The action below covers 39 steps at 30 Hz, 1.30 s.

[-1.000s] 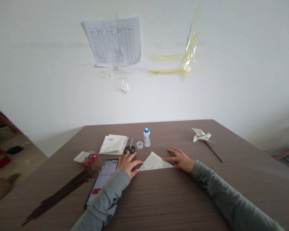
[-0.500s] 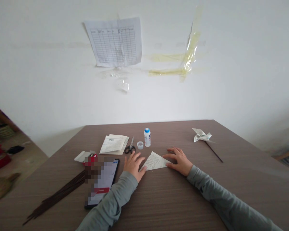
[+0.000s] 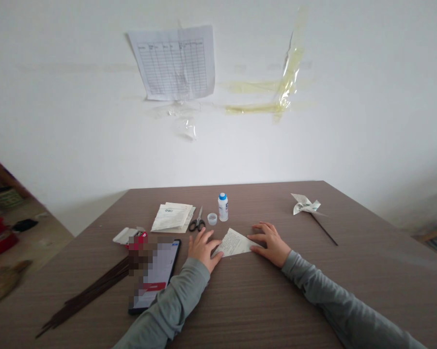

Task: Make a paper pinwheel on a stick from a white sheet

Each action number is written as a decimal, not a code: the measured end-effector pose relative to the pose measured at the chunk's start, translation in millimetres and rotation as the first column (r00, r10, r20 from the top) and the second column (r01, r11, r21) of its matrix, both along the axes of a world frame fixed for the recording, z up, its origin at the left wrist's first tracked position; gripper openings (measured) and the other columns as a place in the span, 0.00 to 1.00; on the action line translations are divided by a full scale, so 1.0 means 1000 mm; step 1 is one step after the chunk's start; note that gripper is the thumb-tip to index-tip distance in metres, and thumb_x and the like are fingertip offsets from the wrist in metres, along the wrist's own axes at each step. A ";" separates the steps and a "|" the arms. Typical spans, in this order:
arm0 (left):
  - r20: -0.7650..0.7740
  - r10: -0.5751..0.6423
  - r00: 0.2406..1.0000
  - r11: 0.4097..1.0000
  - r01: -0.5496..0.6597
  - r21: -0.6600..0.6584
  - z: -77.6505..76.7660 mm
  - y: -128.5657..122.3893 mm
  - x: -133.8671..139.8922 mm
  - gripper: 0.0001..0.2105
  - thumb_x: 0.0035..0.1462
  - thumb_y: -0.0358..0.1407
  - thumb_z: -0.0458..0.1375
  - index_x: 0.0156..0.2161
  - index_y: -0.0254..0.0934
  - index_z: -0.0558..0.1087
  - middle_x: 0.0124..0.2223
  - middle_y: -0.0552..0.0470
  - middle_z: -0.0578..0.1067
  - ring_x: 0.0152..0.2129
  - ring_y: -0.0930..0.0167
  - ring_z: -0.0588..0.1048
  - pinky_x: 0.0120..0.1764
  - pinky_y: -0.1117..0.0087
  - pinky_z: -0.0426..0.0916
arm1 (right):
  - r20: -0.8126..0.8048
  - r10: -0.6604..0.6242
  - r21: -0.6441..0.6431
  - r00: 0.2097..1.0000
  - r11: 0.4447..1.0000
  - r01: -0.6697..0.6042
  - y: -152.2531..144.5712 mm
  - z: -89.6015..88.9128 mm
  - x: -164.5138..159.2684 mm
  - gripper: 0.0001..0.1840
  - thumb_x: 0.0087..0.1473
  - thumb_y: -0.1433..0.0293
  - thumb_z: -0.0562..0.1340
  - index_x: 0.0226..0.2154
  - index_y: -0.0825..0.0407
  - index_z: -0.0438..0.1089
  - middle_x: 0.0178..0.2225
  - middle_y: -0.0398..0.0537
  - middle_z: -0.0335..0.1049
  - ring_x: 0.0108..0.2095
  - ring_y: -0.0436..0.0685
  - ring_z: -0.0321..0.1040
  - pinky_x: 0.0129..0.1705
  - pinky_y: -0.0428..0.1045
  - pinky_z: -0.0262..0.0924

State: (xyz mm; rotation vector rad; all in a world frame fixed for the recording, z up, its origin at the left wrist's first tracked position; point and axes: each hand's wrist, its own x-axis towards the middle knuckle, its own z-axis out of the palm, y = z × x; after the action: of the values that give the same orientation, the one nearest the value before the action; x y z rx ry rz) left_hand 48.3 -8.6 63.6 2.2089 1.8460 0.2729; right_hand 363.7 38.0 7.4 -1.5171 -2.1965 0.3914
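Note:
A printed sheet of paper folded into a triangle point(image 3: 234, 243) lies flat on the table, its peak pointing away from me. My left hand point(image 3: 203, 248) has the left corner between thumb and forefinger, with the other fingers spread. At the opposite corner, my right hand point(image 3: 271, 243) pinches the paper with thumb and forefinger. Both corner tips are partly covered by my fingers. Just beyond the paper stand a white glue bottle with a blue top point(image 3: 223, 208) and a small clear cup point(image 3: 211, 219). Black-handled scissors point(image 3: 196, 223) rest beyond my left hand.
Folded papers point(image 3: 171, 217) lie at the back left of the brown table point(image 3: 262, 310). Nearer are an open red and white box point(image 3: 126, 236), a phone point(image 3: 160, 271) and dark thin sticks point(image 3: 84, 295). A paper pinwheel point(image 3: 305, 205) on a stick lies right. Behind rises a wall point(image 3: 255, 150).
Both hands stay at the paper's corners with almost no movement. The view has shifted very slightly; the paper and the other things keep their places.

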 end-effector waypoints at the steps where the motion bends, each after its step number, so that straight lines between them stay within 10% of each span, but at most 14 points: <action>1: 0.011 0.000 1.000 1.000 0.000 0.005 0.000 0.000 0.000 0.23 0.78 0.35 0.70 0.72 0.51 0.93 0.89 0.41 0.77 0.93 0.40 0.62 0.90 0.21 0.58 | -0.007 0.008 -0.001 1.000 1.000 -0.008 0.000 0.001 0.001 0.20 0.71 0.62 0.83 0.63 0.36 0.97 0.78 0.57 0.84 0.85 0.83 0.68 0.91 0.78 0.60; 13: 0.031 -0.007 0.999 0.999 0.006 0.043 -0.002 -0.001 0.000 0.25 0.76 0.33 0.71 0.73 0.49 0.92 0.88 0.38 0.79 0.91 0.37 0.65 0.89 0.20 0.61 | -0.216 0.172 0.064 0.961 0.985 -0.162 0.015 -0.011 0.018 0.18 0.67 0.59 0.85 0.58 0.36 0.98 0.68 0.58 0.90 0.76 0.84 0.76 0.82 0.82 0.70; 39: -0.025 -0.069 0.997 0.984 0.072 0.166 -0.014 0.005 0.006 0.22 0.78 0.38 0.74 0.71 0.57 0.93 0.89 0.45 0.77 0.89 0.34 0.69 0.86 0.18 0.64 | -0.185 -0.017 0.017 0.983 1.000 0.020 0.004 0.001 -0.002 0.05 0.64 0.65 0.84 0.44 0.38 0.96 0.57 0.55 0.92 0.69 0.79 0.79 0.76 0.76 0.74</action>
State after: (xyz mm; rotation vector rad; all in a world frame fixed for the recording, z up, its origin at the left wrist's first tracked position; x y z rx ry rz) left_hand 54.2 -3.2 49.7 2.3896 1.8102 0.4072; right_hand 362.0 42.2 8.8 -1.4298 -2.0354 0.4844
